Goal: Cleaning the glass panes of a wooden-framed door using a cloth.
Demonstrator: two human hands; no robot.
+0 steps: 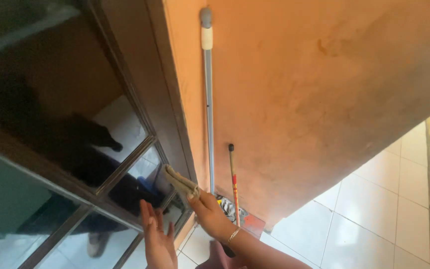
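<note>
While the right hand [209, 208] pinches a folded beige cloth [179, 181] between thumb and fingers, it presses that cloth against the dark frame of a glass window [51, 124] near the frame's right edge, where a lower pane meets the upright. A thin bracelet [233, 234] circles the right wrist. Just left of it and lower, the left hand [156, 238] lies flat with its fingers spread wide and holding nothing, the palm laid against the glass of the bottom pane. Dark bars divide the window into several panes, and the glass mirrors a dim figure and pale floor tiles. Right of the frame rises an orange wall [324, 89]. A long grey mop handle [208, 99] leans against this wall, and a shorter stick with a red lower part [234, 179] stands just beside it. A striped rag [231, 206] lies at their foot, behind the right hand. White floor tiles [374, 214] spread along the wall's base.
</note>
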